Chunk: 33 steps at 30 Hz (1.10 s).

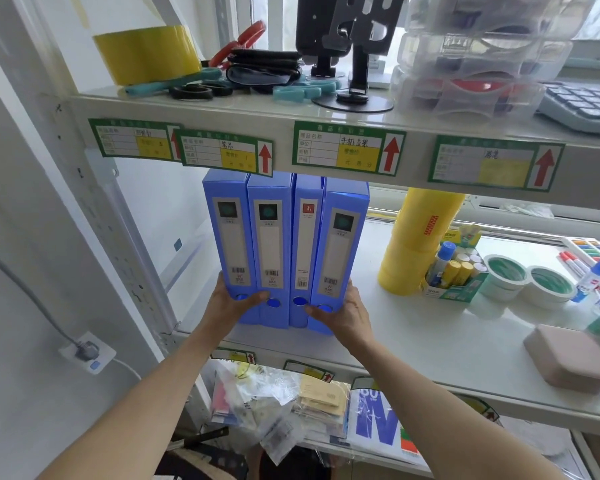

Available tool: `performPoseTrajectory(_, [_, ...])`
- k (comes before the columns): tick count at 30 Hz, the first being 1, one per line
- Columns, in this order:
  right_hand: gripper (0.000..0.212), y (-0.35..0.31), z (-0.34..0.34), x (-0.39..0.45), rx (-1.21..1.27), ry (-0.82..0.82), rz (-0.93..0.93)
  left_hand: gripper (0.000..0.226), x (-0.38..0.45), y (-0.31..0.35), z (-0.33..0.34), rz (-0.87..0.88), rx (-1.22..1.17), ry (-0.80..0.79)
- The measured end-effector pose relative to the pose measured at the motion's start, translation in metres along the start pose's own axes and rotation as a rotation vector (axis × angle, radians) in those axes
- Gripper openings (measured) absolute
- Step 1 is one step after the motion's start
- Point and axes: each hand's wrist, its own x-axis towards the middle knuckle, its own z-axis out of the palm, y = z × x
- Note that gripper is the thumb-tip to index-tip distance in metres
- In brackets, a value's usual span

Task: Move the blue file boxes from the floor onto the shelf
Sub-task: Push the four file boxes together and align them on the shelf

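Note:
Several blue file boxes (284,251) stand upright, spines toward me, at the left end of the white middle shelf (430,327), close to its front edge. My left hand (231,301) grips the lower left side of the row, thumb across the spines. On the other side, my right hand (347,311) presses the lower right of the row, thumb on the rightmost box's finger hole. The boxes are squeezed together between both hands, and their tops reach just under the upper shelf.
Right of the boxes stand yellow tape rolls (420,237), a glue stick box (454,271), white tape rolls (527,282) and a pink block (568,358). The upper shelf (284,112) holds tape, scissors, phone stands. The shelf's left upright (129,244) is close by.

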Motion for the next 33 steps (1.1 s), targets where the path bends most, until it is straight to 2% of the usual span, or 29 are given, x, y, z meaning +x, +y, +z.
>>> performPoseTrajectory(5, [0.079, 0.000, 0.001, 0.000, -0.034, -0.032, -0.044, 0.081, 0.003, 0.000, -0.002, 0.000, -0.009, -0.037])
performPoseTrajectory(13, [0.088, 0.001, 0.008, -0.006, -0.042, -0.020, -0.035, 0.075, 0.015, 0.000, -0.007, -0.011, -0.009, -0.092])
performPoseTrajectory(26, [0.101, 0.005, 0.004, 0.000, 0.003, -0.069, 0.013, 0.081, 0.013, 0.000, -0.005, 0.025, 0.019, -0.044])
performPoseTrajectory(33, [0.103, 0.008, -0.008, 0.009, -0.044, -0.155, 0.004, 0.065, 0.012, 0.003, -0.004, 0.007, 0.047, -0.105])
